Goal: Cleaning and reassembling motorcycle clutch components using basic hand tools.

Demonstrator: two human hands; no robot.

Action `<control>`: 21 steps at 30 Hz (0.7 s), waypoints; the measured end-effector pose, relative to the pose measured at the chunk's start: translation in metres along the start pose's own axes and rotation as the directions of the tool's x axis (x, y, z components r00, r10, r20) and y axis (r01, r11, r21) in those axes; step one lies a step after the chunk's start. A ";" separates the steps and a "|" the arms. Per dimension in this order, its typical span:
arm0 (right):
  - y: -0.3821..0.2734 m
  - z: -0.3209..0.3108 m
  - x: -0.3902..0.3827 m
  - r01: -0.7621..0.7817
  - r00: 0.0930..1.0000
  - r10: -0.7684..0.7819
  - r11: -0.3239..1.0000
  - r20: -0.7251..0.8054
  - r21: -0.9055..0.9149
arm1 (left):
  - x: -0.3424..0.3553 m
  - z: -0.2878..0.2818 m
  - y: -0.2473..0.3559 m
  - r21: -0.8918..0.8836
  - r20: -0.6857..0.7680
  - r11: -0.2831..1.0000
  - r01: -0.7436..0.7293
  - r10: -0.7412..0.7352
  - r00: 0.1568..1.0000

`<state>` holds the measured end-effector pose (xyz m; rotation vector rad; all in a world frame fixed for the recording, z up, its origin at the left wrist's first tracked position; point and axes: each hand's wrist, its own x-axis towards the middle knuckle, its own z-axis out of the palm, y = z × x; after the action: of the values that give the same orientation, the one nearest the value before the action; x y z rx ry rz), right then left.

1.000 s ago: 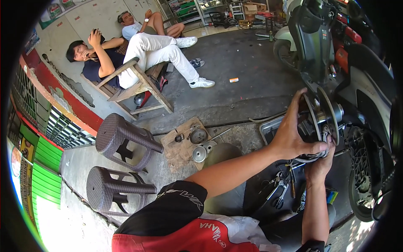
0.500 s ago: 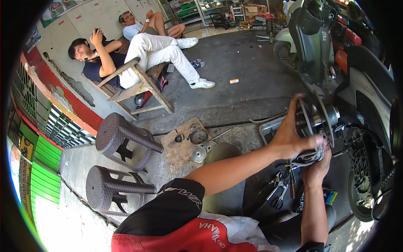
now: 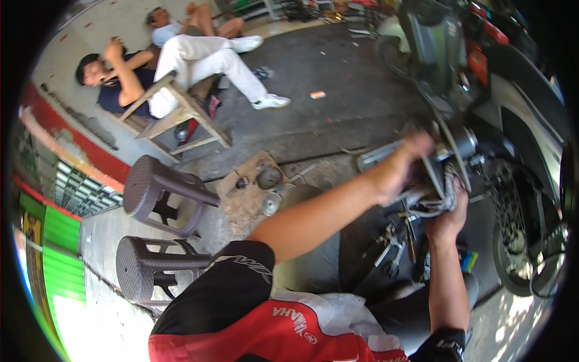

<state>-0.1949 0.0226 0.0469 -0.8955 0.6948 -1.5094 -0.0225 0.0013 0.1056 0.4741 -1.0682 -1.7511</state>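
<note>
My right hand point(image 3: 447, 222) is closed on a grey rag point(image 3: 431, 204), which it presses to the lower part of a round metal pulley point(image 3: 453, 148). The pulley has two discs with a gap between them and a shiny hub on its right side. Some of the rag lies in or beside that gap. My left hand point(image 3: 395, 170) is at the left side of the pulley, smeared by motion. Whether its fingers touch the disc cannot be made out. Pliers point(image 3: 395, 256) and a screwdriver point(image 3: 411, 238) lie below my hands.
A scooter point(image 3: 437, 54) stands at the right, its wheel point(image 3: 509, 259) beside my right arm. A metal tray point(image 3: 371, 158) lies behind my left hand. Cardboard point(image 3: 232, 211) holds metal parts point(image 3: 269, 178). Two stools point(image 3: 142, 187) stand left; two people sit beyond on a wooden bench point(image 3: 202, 123).
My left hand has come away from the rag toward the pulley's upper left side. My right hand stays on the rag. The whole view has shifted a little.
</note>
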 end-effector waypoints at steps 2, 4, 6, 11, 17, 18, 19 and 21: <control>-0.003 -0.002 0.002 -0.032 0.999 0.031 0.999 -0.021 -0.021 | 0.001 -0.004 0.002 -0.200 0.101 0.967 0.158 -0.140 0.985; -0.006 0.000 0.001 -0.013 1.000 0.012 0.998 0.024 0.060 | 0.001 -0.005 0.000 -0.223 0.081 0.972 0.075 -0.058 0.995; -0.009 0.006 -0.001 0.014 0.999 -0.016 0.998 0.039 0.060 | 0.001 0.005 -0.014 0.287 -0.040 0.901 -0.326 0.352 0.935; -0.019 0.021 -0.005 0.042 0.999 -0.042 0.999 -0.030 -0.015 | 0.002 0.016 -0.012 0.315 -0.049 0.923 -0.222 0.249 0.967; -0.025 0.018 -0.002 -0.002 0.999 0.002 1.000 0.042 -0.006 | -0.001 0.013 -0.004 -0.088 0.062 0.979 0.184 -0.179 0.982; -0.024 0.017 -0.004 0.022 1.000 -0.022 1.000 0.008 -0.011 | 0.000 0.016 -0.011 0.144 -0.055 0.985 -0.094 0.103 0.993; -0.021 0.018 -0.004 0.049 0.999 -0.049 0.998 0.000 -0.035 | 0.001 0.018 -0.016 0.404 -0.115 0.866 -0.294 0.367 0.923; -0.016 0.018 -0.007 0.108 0.993 -0.105 0.993 0.045 -0.058 | 0.003 0.018 -0.019 0.445 -0.012 0.811 -0.381 0.431 0.903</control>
<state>-0.1879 0.0330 0.0693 -1.0209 0.6736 -1.5661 -0.0470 0.0087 0.0993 0.5592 -1.3709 -1.0913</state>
